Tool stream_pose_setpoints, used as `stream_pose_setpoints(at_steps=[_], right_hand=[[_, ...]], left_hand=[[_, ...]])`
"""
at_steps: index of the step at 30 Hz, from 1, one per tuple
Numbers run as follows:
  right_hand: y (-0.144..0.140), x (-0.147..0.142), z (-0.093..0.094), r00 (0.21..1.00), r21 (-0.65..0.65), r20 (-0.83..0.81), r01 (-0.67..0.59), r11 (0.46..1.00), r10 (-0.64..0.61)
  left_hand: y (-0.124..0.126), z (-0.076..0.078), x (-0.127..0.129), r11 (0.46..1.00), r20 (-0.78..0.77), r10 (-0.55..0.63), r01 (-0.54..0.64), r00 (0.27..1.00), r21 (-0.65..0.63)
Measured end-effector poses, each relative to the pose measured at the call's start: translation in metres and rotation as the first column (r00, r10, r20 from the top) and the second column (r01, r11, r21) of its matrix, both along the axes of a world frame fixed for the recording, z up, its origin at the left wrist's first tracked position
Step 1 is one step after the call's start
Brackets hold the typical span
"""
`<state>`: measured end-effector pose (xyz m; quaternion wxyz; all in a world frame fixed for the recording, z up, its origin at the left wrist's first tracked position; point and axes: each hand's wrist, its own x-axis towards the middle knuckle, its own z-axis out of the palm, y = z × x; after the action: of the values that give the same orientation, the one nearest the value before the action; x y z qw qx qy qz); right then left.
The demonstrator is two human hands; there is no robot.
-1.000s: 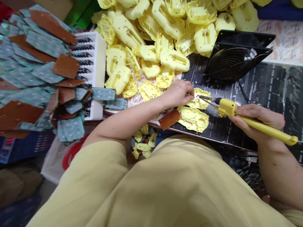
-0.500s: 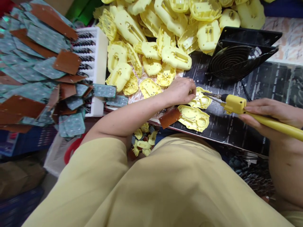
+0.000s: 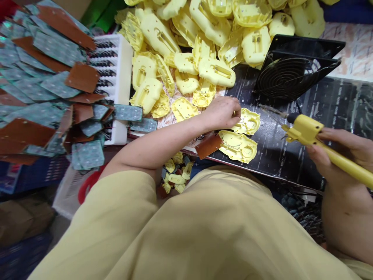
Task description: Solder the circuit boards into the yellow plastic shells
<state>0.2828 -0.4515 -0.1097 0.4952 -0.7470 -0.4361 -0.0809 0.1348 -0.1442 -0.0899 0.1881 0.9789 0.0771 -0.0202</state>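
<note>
Up close, we are pinching a yellow shell (image 3: 247, 122) with our left hand (image 3: 223, 112), pressing it flat on the black mat (image 3: 320, 116) just above a second shell (image 3: 239, 146) and its brown board (image 3: 208, 146). Our right hand (image 3: 338, 149) is gripping the yellow soldering iron (image 3: 317, 138), its tip (image 3: 266, 109) hanging clear of the work, beside the fan (image 3: 287, 76). By our judgement, we are doing best keeping the shell pinned firmly and our fingertips well apart from the hot tip.
</note>
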Motion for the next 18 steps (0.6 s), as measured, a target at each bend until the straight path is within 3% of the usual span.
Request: stream_pose_setpoints(at_steps=[3,5,8,13,15,18], right_hand=[[-0.008,-0.021,-0.006,0.96,0.233,0.257,0.053,0.971,-0.114],[-0.011,-0.034,-0.012,0.909,0.257,0.345,0.147,0.955,-0.233],[-0.014,-0.048,-0.016,0.861,0.205,0.398,0.253,0.945,-0.317],[-0.023,-0.046,-0.017,0.855,0.218,0.417,0.233,0.948,-0.307],[-0.027,-0.043,-0.018,0.865,0.245,0.388,0.236,0.94,-0.318],[-0.029,-0.041,-0.022,0.866,0.316,0.371,0.223,0.922,-0.337]], left_hand=[[-0.002,-0.001,0.001,1.0,0.008,-0.015,0.014,1.0,0.009],[-0.003,-0.001,0.0,0.999,0.0,-0.026,0.026,1.0,0.019],[-0.001,-0.003,-0.005,0.997,0.019,-0.052,0.051,0.998,0.059],[0.009,-0.009,-0.025,0.984,0.195,-0.162,0.145,0.967,0.099],[0.002,-0.012,-0.033,0.968,0.145,-0.241,0.226,0.96,0.11],[-0.03,-0.013,-0.039,0.942,0.005,-0.315,0.312,0.949,0.125]])
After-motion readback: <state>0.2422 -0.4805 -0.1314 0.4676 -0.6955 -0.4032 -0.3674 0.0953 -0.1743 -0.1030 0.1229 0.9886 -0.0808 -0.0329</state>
